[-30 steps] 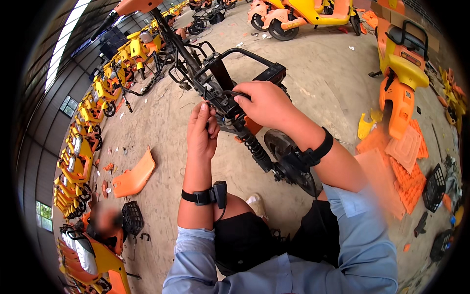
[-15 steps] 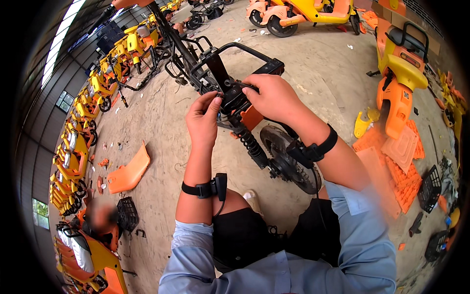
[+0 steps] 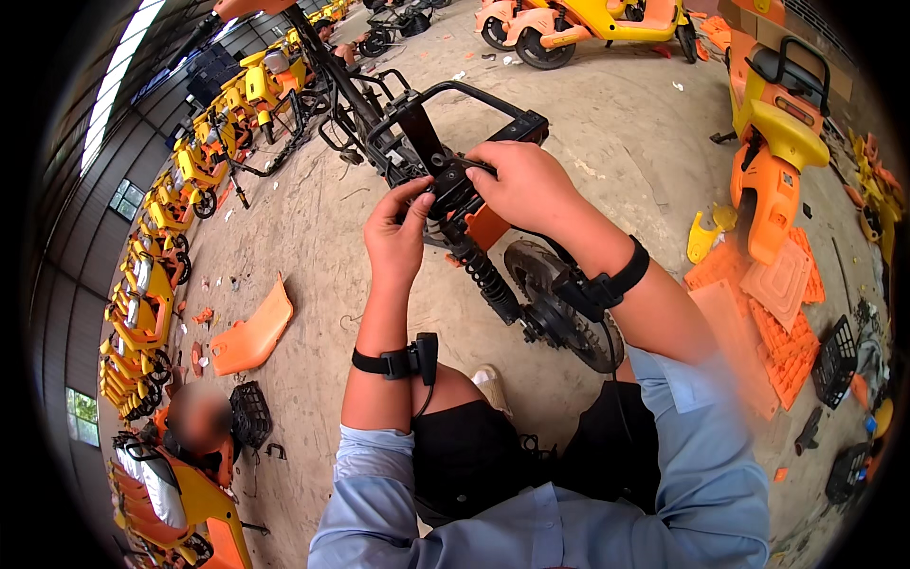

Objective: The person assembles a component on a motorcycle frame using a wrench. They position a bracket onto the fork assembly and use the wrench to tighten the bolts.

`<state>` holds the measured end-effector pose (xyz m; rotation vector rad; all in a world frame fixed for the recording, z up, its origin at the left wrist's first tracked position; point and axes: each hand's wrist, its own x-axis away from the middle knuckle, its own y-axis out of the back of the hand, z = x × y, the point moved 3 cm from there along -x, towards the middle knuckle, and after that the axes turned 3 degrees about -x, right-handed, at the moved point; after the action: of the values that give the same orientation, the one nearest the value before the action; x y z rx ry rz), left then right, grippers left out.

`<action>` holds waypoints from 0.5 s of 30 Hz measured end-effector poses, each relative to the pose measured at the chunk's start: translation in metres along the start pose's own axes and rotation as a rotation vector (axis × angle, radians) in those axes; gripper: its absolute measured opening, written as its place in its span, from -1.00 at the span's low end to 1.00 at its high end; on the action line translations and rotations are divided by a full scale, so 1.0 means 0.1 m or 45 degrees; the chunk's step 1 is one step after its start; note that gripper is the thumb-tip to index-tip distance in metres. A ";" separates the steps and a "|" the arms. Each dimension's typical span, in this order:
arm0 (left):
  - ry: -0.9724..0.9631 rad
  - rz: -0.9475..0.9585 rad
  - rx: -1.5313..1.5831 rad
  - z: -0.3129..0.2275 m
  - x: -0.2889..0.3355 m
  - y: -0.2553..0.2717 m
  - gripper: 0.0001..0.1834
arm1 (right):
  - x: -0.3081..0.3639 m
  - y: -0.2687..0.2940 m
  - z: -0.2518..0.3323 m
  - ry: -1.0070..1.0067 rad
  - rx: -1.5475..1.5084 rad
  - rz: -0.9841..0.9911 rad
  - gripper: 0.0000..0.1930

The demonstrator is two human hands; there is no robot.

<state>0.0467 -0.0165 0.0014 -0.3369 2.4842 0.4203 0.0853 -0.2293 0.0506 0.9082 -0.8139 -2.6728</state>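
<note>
The black frame [image 3: 417,133] is at the upper centre, with its spring [image 3: 485,280] and wheel [image 3: 531,275] reaching down toward the middle of the picture. The left hand [image 3: 396,223] has its thumb and fingertips close together at the frame, and the right hand [image 3: 526,185] curls its fingers over the frame just beside it. The hands are apart from each other; whether either is clamped on a part, I cannot tell. An orange panel [image 3: 251,332] lies on the floor [image 3: 654,142] at left, above a black basket [image 3: 251,414]. Yellow scooters [image 3: 147,313] line the left side; orange mats [image 3: 787,356] lie at right.
</note>
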 end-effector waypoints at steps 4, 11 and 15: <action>-0.007 -0.044 -0.289 -0.12 0.03 -0.02 -0.76 | 0.02 0.00 0.04 0.036 -0.005 -0.029 -0.77; -0.106 -0.104 -0.113 -0.07 0.01 -0.07 -0.77 | -0.01 -0.06 0.09 0.050 -0.088 -0.086 -0.78; -0.073 -0.068 -0.102 -0.02 0.01 -0.05 -0.76 | -0.05 -0.18 0.08 0.090 -0.262 -0.092 -0.76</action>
<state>0.0463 -0.0225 0.0013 -0.4166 2.4013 0.5016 0.0841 -0.2091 0.0487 0.9907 -0.4888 -2.7047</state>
